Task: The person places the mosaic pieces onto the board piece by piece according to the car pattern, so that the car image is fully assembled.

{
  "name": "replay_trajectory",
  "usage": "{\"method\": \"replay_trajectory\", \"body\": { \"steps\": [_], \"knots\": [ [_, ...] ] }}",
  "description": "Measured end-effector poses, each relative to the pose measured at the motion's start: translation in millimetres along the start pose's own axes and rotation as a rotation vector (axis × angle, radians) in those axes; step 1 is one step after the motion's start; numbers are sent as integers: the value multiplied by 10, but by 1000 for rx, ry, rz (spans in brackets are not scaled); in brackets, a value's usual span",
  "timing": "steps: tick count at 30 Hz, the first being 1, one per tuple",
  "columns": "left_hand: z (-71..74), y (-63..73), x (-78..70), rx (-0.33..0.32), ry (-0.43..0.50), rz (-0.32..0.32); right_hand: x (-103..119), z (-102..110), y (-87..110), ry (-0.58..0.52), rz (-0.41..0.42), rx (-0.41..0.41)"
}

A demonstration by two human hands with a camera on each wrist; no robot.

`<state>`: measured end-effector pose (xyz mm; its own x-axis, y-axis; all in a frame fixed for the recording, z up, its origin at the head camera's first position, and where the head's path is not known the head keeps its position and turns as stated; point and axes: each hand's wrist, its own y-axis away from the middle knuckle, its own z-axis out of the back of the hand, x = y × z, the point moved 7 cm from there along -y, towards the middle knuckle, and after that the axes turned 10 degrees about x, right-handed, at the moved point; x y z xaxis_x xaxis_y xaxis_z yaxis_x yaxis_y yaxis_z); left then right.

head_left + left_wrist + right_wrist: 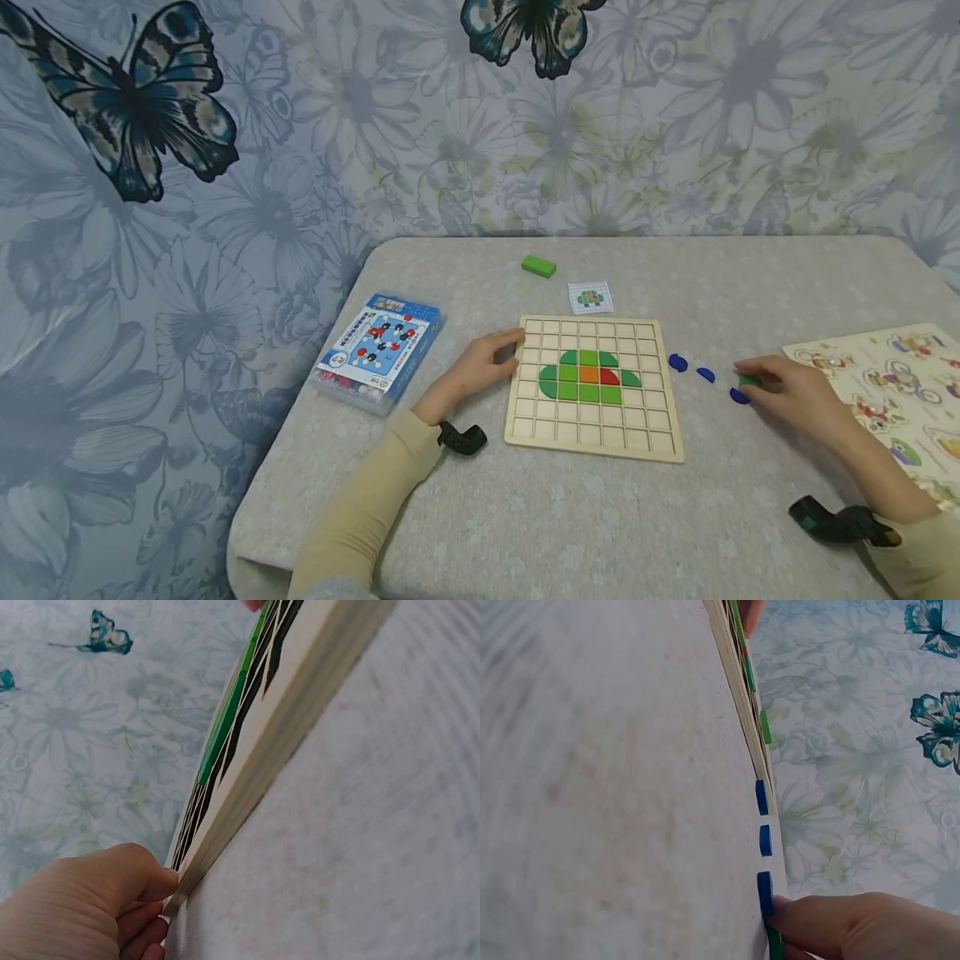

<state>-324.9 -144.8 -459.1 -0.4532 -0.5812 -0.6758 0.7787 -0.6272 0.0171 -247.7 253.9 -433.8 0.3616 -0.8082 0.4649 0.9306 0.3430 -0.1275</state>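
A wooden grid board (547, 425) lies mid-table, bearing green tiles (567, 391), an orange tile (589, 374) and a red rounded piece (608, 377). My left hand (480, 367) grips the board's left edge; the thumb (154, 881) shows at its corner in the left wrist view. Right of the board, my right hand (798, 400) pinches a small green piece (750, 380) between thumb and forefinger. Three blue pieces lie in a slanting row: one by the board, a middle blue piece (705, 375), and a blue piece (765, 894) close to the right thumb.
A small pattern card (591, 297) and a green block (538, 266) lie behind the board. Left of the left hand sits a clear plastic box (378, 354) with a blue-and-white label. A printed picture board (847, 354) lies at the right, partly under the right forearm.
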Motion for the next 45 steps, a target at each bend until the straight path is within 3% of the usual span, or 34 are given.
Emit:
{"method": "replay_trajectory", "body": {
  "steps": [5, 10, 14, 17, 22, 25, 32, 45],
  "knots": [
    [9, -1, -4, 0, -10, 0, 232, 105, -45, 13, 48, -42],
    [16, 1, -7, -3, -7, 0, 773, 194, -123, -16, 162, -74],
    [23, -6, -8, -14, -10, -15, 1161, 48, -205, -54, 280, -40],
    [15, -8, -8, -17, -15, -22, 1321, -155, -259, -86, 330, 26],
    [6, -7, -25, -18, -18, -22, 1328, -454, -341, -108, 266, 140],
    [2, -7, -37, -14, -26, -23, 1271, -563, -363, -90, 213, 163],
    [5, -8, -39, -10, -23, -26, 1274, -624, -365, -41, 259, 123],
    [13, 16, -39, -13, -13, -16, 1219, -586, -375, -97, 293, 92]
  ]
}}
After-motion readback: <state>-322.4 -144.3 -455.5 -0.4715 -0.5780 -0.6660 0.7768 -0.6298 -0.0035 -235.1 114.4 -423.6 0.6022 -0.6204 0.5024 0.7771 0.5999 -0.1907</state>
